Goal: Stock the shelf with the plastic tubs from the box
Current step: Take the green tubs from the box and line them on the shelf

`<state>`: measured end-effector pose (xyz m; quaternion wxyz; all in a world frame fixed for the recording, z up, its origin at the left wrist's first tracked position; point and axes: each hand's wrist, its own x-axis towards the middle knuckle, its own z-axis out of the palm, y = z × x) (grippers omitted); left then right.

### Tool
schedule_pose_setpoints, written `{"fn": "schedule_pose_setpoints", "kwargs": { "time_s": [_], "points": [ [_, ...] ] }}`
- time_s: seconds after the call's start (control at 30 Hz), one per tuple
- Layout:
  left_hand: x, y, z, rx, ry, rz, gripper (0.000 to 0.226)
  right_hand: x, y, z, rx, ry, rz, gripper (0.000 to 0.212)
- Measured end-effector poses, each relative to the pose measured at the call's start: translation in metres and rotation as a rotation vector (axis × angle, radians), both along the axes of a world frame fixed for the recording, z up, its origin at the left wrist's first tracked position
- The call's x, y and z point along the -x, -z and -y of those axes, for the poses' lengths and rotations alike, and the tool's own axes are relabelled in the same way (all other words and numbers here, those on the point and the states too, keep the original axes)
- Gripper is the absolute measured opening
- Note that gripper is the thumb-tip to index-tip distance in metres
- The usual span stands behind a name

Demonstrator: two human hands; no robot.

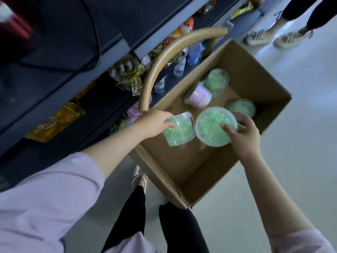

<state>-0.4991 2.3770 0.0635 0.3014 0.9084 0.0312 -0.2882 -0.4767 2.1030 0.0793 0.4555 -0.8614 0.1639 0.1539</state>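
Your left hand (155, 123) grips a green tub (179, 131) lying on its side, your right hand (242, 133) closes round an upright tub (215, 126), both inside the cardboard box (259, 75), with the shelf (116, 99) beyond your left hand, nearer it.

- Your light's soft and even, kinda cool, brightest on the pale floor (300, 106) at right.
- The shelf (54, 79) side goes really dim, dark enough that you lose detail.
- Motion blur smears the top left corner and the shoes (273, 38) up top.
- Wide-angle lens bends the box (209, 170) edges, stretches your sleeves (45, 198) near the bottom.
- Shadows are faint, no harsh glare.
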Motion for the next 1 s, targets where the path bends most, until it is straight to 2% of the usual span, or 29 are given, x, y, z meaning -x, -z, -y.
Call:
{"fn": "schedule_pose_setpoints", "kwargs": {
  "time_s": [0.1,0.2,0.33,0.47,0.57,0.7,0.8,0.93,1.0],
  "points": [
    [0.000,-0.073,0.011,0.012,-0.035,0.070,0.042,-0.022,-0.081,0.009,-0.105,-0.077,0.098,0.057],
    [0.011,-0.158,0.015,0.040,-0.116,0.182,0.040,-0.039,-0.169,0.006,-0.147,-0.176,0.214,0.042],
    [0.046,-0.271,0.006,-0.002,-0.236,0.431,0.039,-0.040,-0.283,-0.013,-0.243,-0.327,0.398,0.020],
    [0.092,-0.370,-0.028,-0.064,-0.295,0.612,0.023,-0.032,-0.377,-0.047,-0.334,-0.394,0.504,0.032],
    [0.132,-0.434,-0.057,-0.122,-0.369,0.751,0.021,-0.025,-0.433,-0.083,-0.391,-0.442,0.559,0.038],
    [0.188,-0.495,-0.102,-0.209,-0.449,0.930,0.019,-0.001,-0.478,-0.143,-0.470,-0.527,0.610,0.027],
    [0.228,-0.522,-0.143,-0.336,-0.481,1.012,0.011,0.023,-0.494,-0.192,-0.536,-0.573,0.591,0.029],
    [0.268,-0.536,-0.195,-0.472,-0.529,1.049,0.031,0.055,-0.500,-0.255,-0.611,-0.601,0.527,0.021],
    [0.282,-0.534,-0.218,-0.538,-0.536,1.028,0.036,0.065,-0.498,-0.283,-0.622,-0.584,0.495,0.029]
  ]
}}
